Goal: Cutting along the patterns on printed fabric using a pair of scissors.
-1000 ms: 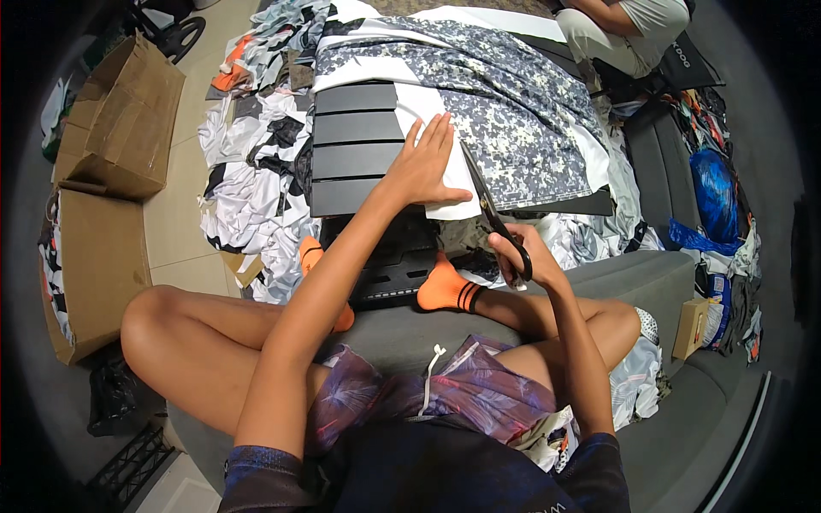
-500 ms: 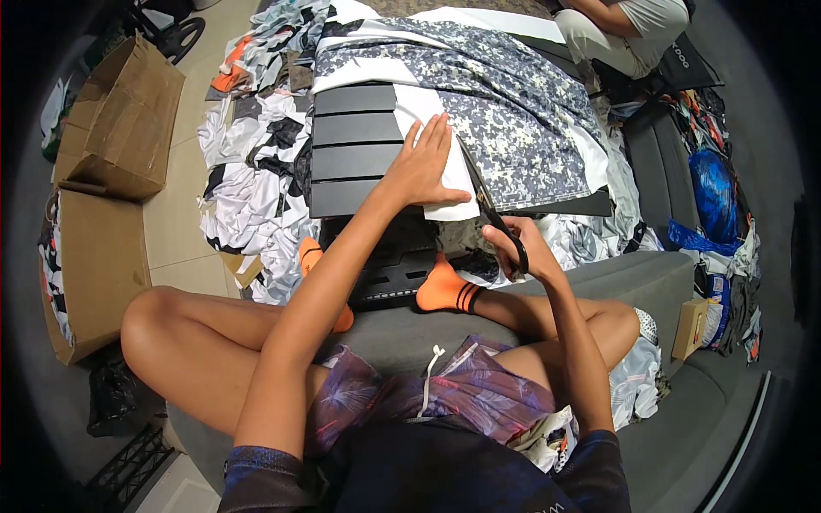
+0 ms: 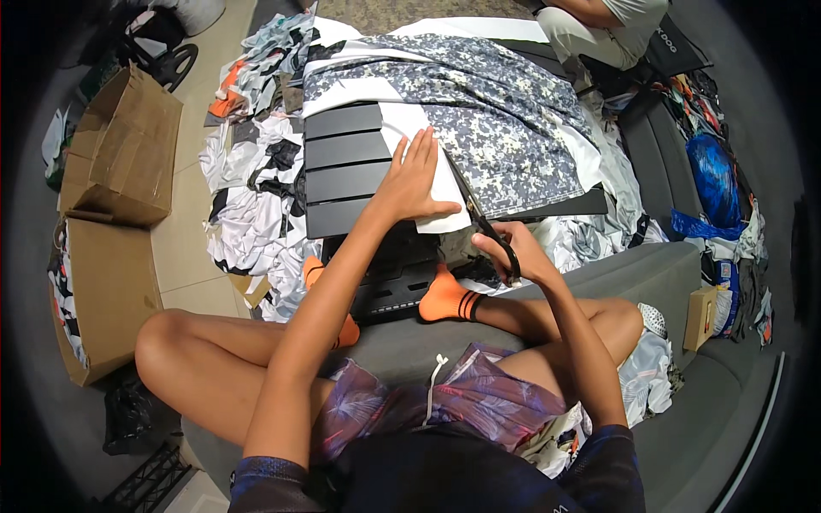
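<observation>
My left hand (image 3: 412,182) lies with fingers spread on a white piece of fabric (image 3: 438,218) atop a dark slatted board (image 3: 346,153). My right hand (image 3: 510,251) grips black-handled scissors (image 3: 481,219), whose blades lie along the white piece's right edge, beside a grey-and-white pixel-camouflage fabric (image 3: 505,145). Whether the blades bite into the fabric is hard to tell. The board's left slats are exposed; the camouflage fabric and white pieces cover much of the rest.
Piles of white fabric scraps (image 3: 248,162) flank the board. Open cardboard boxes (image 3: 111,282) stand left. A seated person (image 3: 581,34) is at the top right. A blue bundle (image 3: 714,175) lies right. I sit cross-legged on a grey cushioned seat (image 3: 393,342) with orange-socked feet.
The view has shifted slightly, so the scene sits lower. My right hand and the scissor handles have moved a little; my left hand stays on the white fabric.
</observation>
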A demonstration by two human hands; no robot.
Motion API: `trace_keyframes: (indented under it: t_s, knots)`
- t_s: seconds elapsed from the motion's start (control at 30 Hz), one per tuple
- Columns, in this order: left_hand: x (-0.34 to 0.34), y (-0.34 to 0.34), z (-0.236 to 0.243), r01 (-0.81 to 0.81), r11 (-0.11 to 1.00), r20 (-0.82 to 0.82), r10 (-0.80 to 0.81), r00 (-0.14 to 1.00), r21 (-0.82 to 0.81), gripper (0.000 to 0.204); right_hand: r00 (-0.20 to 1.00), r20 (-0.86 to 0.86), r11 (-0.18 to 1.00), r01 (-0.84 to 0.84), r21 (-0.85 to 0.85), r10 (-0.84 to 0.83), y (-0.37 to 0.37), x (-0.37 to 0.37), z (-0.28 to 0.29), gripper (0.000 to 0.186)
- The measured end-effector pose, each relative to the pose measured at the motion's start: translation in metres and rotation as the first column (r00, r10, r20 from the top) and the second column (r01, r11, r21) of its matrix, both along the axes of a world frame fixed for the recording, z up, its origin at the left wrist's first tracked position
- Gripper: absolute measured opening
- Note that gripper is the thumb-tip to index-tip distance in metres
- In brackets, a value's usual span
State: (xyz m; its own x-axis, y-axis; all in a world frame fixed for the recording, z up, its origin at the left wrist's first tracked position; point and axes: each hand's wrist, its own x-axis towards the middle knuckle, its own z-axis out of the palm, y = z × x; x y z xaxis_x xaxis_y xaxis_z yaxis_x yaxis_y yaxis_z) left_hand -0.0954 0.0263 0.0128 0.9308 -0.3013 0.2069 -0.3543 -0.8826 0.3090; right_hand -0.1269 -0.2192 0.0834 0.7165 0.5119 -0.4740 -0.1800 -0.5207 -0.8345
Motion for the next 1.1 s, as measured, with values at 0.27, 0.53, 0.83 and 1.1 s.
trace_keyframes:
  t_s: [0.27,0.53,0.83,1.1]
  knots:
    - [0.002,0.000,0.004,-0.032,0.940,0.062,0.057,0.996,-0.339,0.102,0.997,-0.075,0.996,-0.012,0.089,0.019,-0.013,-0.008,-0.008,0.045]
    - [0.009,0.020,0.006,-0.147,0.934,0.118,0.194,0.974,-0.327,0.070,0.997,-0.067,0.996,-0.033,0.079,0.038,-0.011,0.002,-0.009,0.047]
    - [0.008,0.016,0.000,-0.173,0.981,0.105,0.182,0.978,-0.093,0.073,0.997,-0.064,0.998,-0.049,0.049,0.052,-0.007,0.007,0.001,0.048]
    - [0.009,0.017,-0.003,-0.176,0.982,0.147,0.184,0.972,-0.064,0.077,0.997,-0.048,0.996,-0.062,0.069,0.066,-0.005,0.001,0.003,0.045]
